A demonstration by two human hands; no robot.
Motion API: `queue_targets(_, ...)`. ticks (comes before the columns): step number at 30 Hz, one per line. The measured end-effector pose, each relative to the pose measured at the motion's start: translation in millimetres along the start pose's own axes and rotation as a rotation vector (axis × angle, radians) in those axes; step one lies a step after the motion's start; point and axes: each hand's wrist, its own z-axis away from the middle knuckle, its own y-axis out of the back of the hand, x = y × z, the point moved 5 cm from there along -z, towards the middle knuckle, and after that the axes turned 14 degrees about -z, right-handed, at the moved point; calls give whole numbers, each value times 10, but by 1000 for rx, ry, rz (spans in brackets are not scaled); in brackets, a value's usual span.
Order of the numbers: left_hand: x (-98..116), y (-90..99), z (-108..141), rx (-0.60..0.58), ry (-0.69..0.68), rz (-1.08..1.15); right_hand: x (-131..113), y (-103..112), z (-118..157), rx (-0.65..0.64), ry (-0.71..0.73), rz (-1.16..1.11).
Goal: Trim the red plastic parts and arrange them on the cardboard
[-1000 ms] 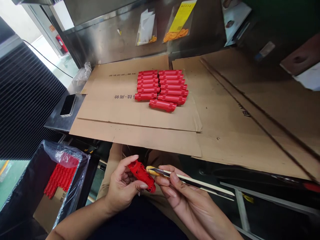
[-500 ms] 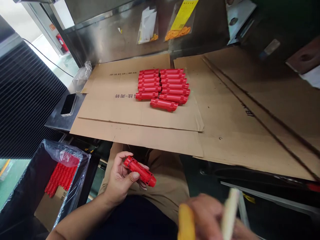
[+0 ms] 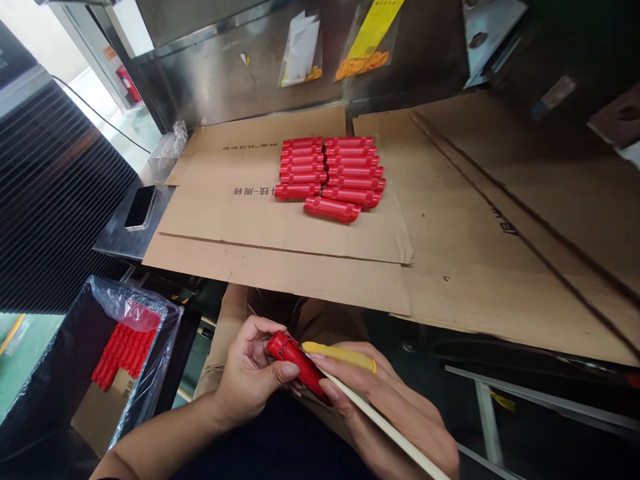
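Note:
My left hand (image 3: 253,373) is closed around a red plastic tubular part (image 3: 295,360), held tilted above my lap with its upper end toward the left. Against the part's other side, my right hand (image 3: 395,400) grips a pale, thin stick (image 3: 385,427). The stick's tip meets the red part near my right fingers. A yellow finger cot (image 3: 343,355) covers one finger of my right hand. The part's lower end is partly hidden by my right fingers. Two columns of similar red parts (image 3: 353,172) lie on the cardboard (image 3: 240,220) beyond my hands.
At lower left stands a plastic-lined bin (image 3: 165,327) with red parts (image 3: 127,350) in it. A phone (image 3: 140,207) rests at the bench's left end. Bags of orange rings (image 3: 363,63) hang on the metal back panel. Two long dark strips (image 3: 525,200) cross the cardboard at right.
My right hand has come up and left with the stick, from the lower right to the red part. My left hand has shifted slightly right and still holds the part.

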Motion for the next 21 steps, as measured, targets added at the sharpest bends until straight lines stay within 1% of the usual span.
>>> queue_targets(5,4,-17,-12,-22,2,38,10,21,30,17,17,13)
queue_targets(9,11,-27,-17,-28,2,12,-8,18,6,30,16,32)
queue_targets(16,42,-29,-4,-1,-11,-53,-19,11,8,55,8,45)
queue_targets(21,24,-20,10,31,-41,-94,-31,1,36,54,49,81)
